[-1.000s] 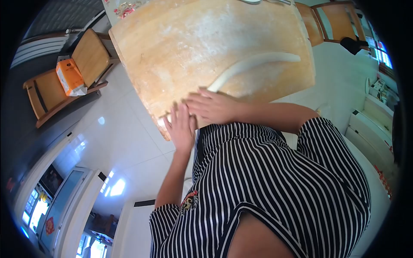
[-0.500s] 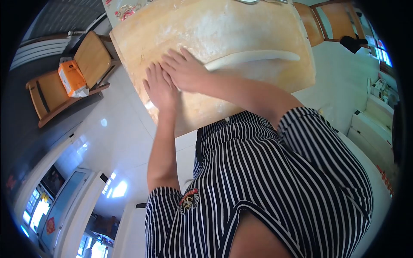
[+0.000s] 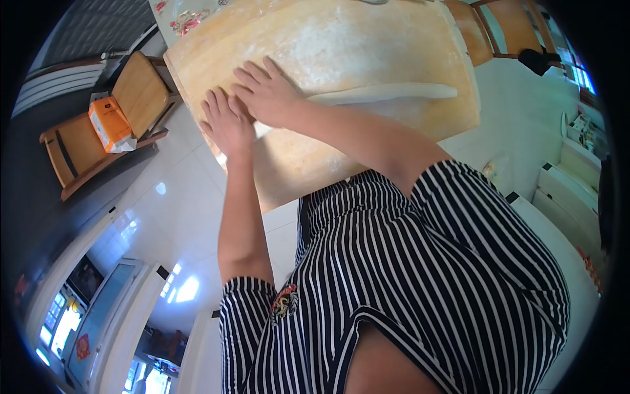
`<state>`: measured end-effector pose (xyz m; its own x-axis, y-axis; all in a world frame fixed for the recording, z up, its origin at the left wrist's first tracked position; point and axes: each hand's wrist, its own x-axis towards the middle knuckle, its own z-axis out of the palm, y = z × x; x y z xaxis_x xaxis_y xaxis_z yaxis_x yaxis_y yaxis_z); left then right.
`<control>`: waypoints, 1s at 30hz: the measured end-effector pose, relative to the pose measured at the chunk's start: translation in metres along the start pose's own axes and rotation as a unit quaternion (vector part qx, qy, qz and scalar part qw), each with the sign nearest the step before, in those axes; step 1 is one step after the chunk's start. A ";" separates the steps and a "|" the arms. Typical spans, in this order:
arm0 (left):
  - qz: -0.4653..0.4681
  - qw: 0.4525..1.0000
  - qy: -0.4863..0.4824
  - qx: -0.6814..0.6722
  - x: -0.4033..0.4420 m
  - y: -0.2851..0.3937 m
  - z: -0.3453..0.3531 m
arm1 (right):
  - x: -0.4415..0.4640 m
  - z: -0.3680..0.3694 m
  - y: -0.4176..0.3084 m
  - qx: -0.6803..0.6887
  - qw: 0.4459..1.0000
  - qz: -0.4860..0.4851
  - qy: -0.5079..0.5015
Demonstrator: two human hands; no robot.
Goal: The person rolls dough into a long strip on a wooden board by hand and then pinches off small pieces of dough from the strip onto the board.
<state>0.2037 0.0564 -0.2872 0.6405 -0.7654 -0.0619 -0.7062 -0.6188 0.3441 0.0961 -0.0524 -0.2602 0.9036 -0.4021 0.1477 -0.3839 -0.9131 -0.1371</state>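
A long white dough rope (image 3: pixel 387 92) lies across the floured wooden board (image 3: pixel 367 46), its right part in plain view. Its left part runs beneath both my hands, and a bit of it shows between them. My left hand (image 3: pixel 228 125) lies flat on the dough near the board's left edge, fingers stretched out. Just to the right, my right hand (image 3: pixel 269 95) rests flat too, fingers spread, pressing on the rope. The two hands are side by side and nearly touching.
Flour dusts the board. Behind it, a floral tablecloth (image 3: pixel 187 23) shows at the far left corner. A wooden chair (image 3: pixel 141 85) with an orange package (image 3: pixel 111 123) stands at left; another chair (image 3: pixel 515 29) is at far right, with a black item (image 3: pixel 538 62) on it.
Both hands have moved slightly left and away from me over the dough. The visible right part of the rope has straightened from a bowed shape.
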 end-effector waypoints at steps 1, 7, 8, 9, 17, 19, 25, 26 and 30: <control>0.004 1.000 0.020 0.010 0.013 -0.005 0.003 | 0.009 0.002 0.000 -0.033 0.999 0.023 0.022; -0.061 0.998 -0.006 0.033 -0.087 -0.004 -0.005 | -0.060 -0.008 -0.031 0.039 0.984 -0.147 -0.094; -0.036 0.999 -0.027 0.030 -0.124 -0.003 -0.010 | -0.081 -0.017 -0.034 0.018 0.964 -0.212 -0.161; -0.010 0.998 -0.047 0.027 -0.158 -0.009 -0.009 | -0.103 -0.025 -0.032 0.059 0.965 -0.232 -0.109; 0.086 0.996 0.007 -0.010 -0.083 -0.035 -0.016 | -0.057 -0.011 -0.028 0.016 0.988 -0.108 -0.109; 0.066 0.994 0.063 -0.064 -0.026 -0.035 -0.013 | -0.014 0.014 -0.024 0.049 0.999 -0.014 0.007; 0.015 0.999 0.038 0.026 -0.044 -0.007 -0.019 | -0.029 0.012 -0.026 0.046 0.995 -0.061 0.056; 0.059 0.997 0.014 0.055 -0.073 -0.007 -0.018 | -0.051 0.005 -0.027 0.059 0.992 -0.099 0.052; 0.165 0.982 -0.062 0.072 -0.200 -0.035 -0.006 | -0.138 -0.036 -0.019 0.086 0.938 -0.298 -0.153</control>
<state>0.1019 0.2325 -0.2809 0.3348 -0.9383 -0.0867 -0.9101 -0.3458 0.2284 -0.0282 0.0183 -0.2431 0.9706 0.2382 -0.0360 0.2191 -0.9349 -0.2791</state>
